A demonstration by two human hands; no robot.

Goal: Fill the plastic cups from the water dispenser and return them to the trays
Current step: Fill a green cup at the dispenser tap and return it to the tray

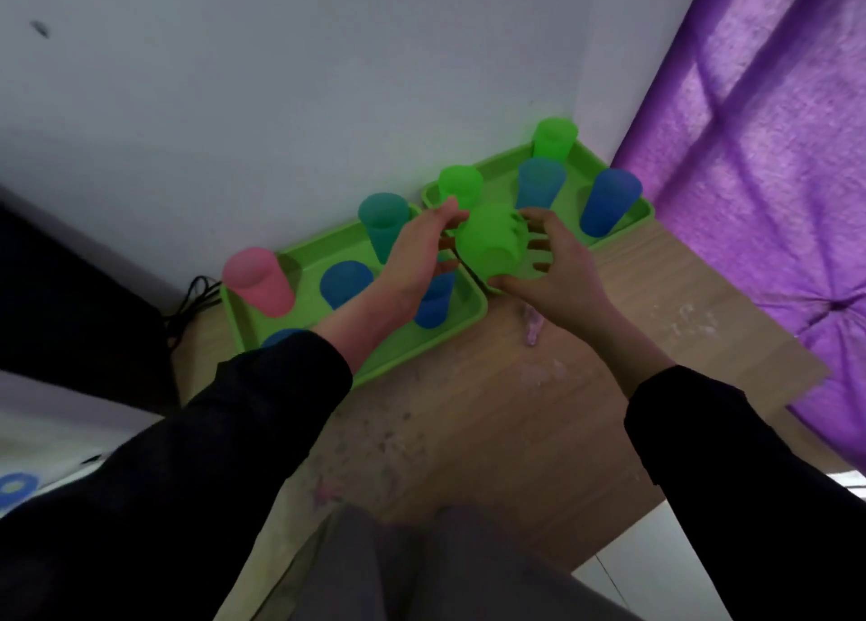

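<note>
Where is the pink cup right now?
Head view: the pink cup stands at the left end of the left green tray, near the wall, a blue cup just right of it.

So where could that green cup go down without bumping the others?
The wooden table in front of both trays is the widest bare room. On the right tray, a gap shows between its teal cup and blue cup. The left tray holds more cups and is crowded.
</note>
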